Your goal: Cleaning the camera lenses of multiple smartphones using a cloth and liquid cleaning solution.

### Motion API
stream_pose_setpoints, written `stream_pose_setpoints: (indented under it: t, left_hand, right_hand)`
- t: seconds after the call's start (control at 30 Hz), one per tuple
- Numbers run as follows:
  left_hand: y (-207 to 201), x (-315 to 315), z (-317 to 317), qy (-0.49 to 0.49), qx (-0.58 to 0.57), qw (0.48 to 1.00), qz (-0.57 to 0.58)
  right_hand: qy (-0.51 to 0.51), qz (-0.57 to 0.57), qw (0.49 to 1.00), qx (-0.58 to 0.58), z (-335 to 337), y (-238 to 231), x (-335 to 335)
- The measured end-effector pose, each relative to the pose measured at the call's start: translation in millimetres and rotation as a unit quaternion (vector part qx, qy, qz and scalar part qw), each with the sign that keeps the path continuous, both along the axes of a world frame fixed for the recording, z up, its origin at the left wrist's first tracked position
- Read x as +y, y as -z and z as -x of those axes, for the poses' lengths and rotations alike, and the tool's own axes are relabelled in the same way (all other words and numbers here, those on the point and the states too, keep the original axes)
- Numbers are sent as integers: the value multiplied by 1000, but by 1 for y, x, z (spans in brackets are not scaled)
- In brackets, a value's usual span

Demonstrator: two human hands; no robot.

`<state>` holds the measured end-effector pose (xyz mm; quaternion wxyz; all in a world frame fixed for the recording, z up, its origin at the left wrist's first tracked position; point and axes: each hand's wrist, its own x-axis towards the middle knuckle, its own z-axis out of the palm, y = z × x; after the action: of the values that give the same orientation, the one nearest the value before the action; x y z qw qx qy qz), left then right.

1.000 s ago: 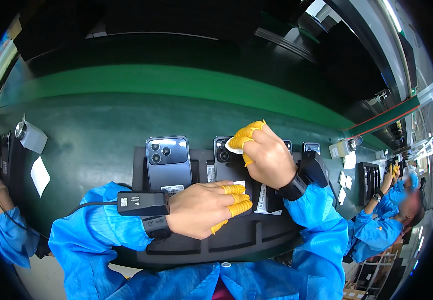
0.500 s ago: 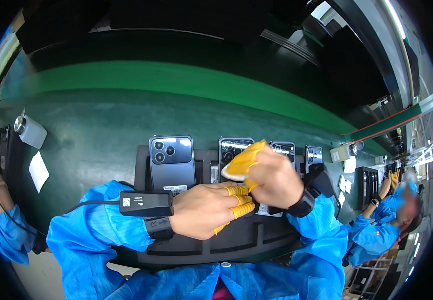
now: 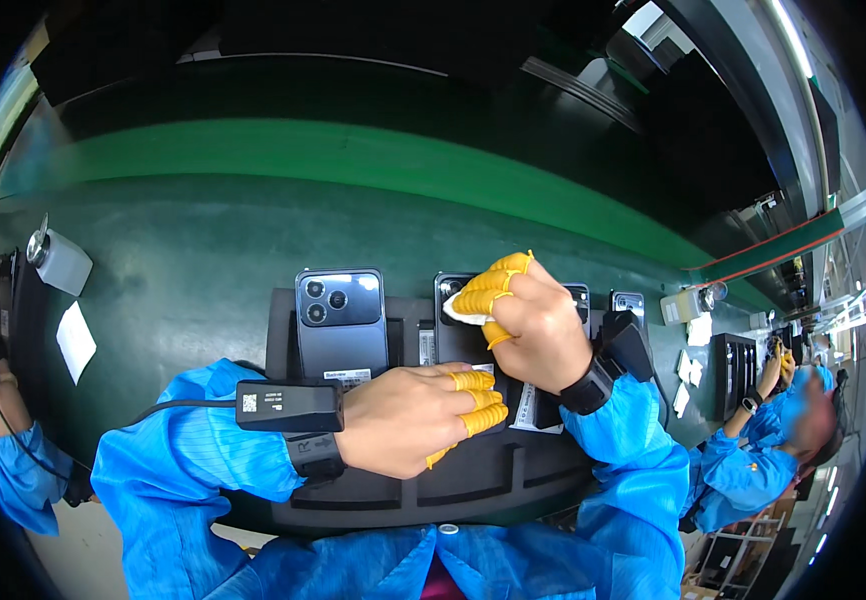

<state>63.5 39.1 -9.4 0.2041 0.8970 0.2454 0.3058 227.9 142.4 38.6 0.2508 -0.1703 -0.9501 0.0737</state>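
Note:
Under both of my hands lies a phone with a dark camera block at its top, resting on a black foam tray. My right hand, in yellow finger cots, is closed on a folded white cloth and presses it to the camera block. My left hand lies flat over the lower part of that phone, its cot-covered fingers stretched out. To the left, a blue-grey phone with round lenses sits uncovered on the tray. Another phone is partly hidden behind my right hand.
A further phone stands at the tray's right end. White bottles with metal tops flank the green table, one left, one right. White paper lies at left. Co-workers in blue sit at right and left.
My right hand with the cloth has moved slightly left and down onto the phone's camera block. My left hand stays on the phone's lower part.

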Motion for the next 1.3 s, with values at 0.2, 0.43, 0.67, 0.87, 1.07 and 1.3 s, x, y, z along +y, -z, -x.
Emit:
stream_pose_setpoints:
  t: [0.2, 0.43, 0.67, 0.87, 1.07, 1.3]
  left_hand:
    - [-9, -1, 2, 3, 43, 999, 29]
    - [-2, 0, 1, -11, 28, 1000, -7]
    - [-5, -1, 1, -14, 60, 998, 12]
    - [-2, 0, 0, -5, 26, 1000, 7]
    - [0, -1, 2, -12, 30, 999, 14]
    - [-4, -1, 1, -8, 31, 999, 17]
  right_hand:
    - [-17, -19, 1000, 0, 10, 12, -12]
    - [34, -109, 992, -57, 17, -2, 2]
    - [161, -85, 978, -97, -21, -29, 6]
    - [53, -143, 988, -32, 3, -9, 0]
    - [63, -196, 975, -86, -5, 0, -1]
    - [102, -184, 973, -94, -21, -31, -6]
